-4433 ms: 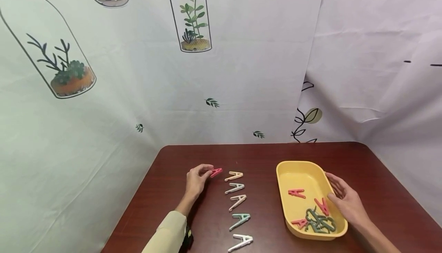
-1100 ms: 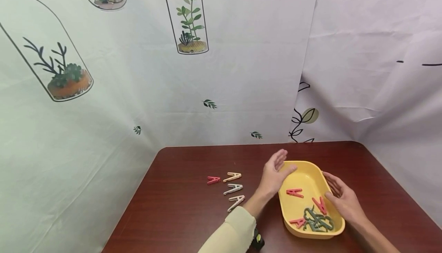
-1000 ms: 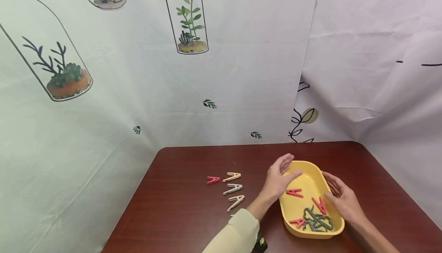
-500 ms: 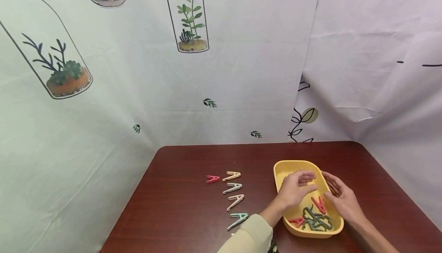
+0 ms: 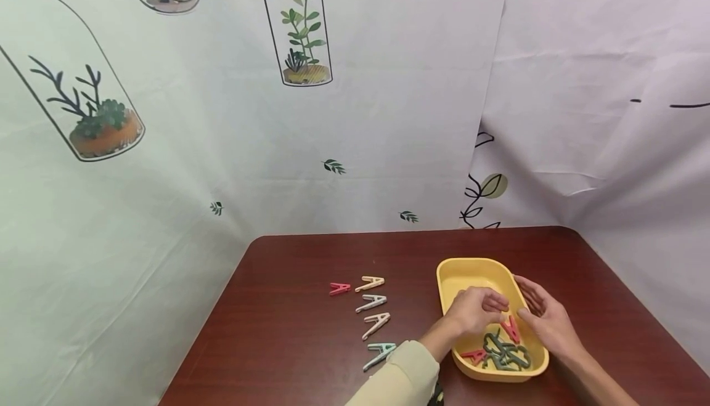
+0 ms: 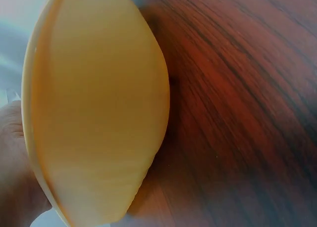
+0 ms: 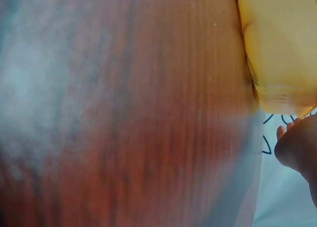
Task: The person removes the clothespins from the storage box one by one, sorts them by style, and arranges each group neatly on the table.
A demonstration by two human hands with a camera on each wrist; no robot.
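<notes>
My left hand [image 5: 476, 309] is over the inside of a yellow tray [image 5: 467, 262], its fingers bent and its tips beside a red clothespin [image 5: 511, 330]. Thumb and fingers look apart, with nothing visible between them. Another red clothespin [image 5: 474, 357] lies lower in the tray, next to a pile of dark green curved pieces [image 5: 506, 353]. At the tray's right side, my right hand [image 5: 549, 326] holds the wall, thumb at the rim and fingers outside. In the left wrist view the tray's outer wall [image 6: 99, 108] hides the fingertips; the right wrist view shows part of the right hand [image 7: 299, 145].
On the dark red table [image 5: 277, 326], left of the tray, lie a red clothespin [image 5: 340, 288], a cream one [image 5: 370, 283], a pale grey one [image 5: 371, 302], a beige one [image 5: 376, 324] and a green one [image 5: 379, 355]. A printed cloth [image 5: 388, 116] hangs behind.
My left hand set a red clothespin on the table, left of the column, then moved right and down into the tray. It now covers a red clothespin seen there before. My right hand stays at the tray.
</notes>
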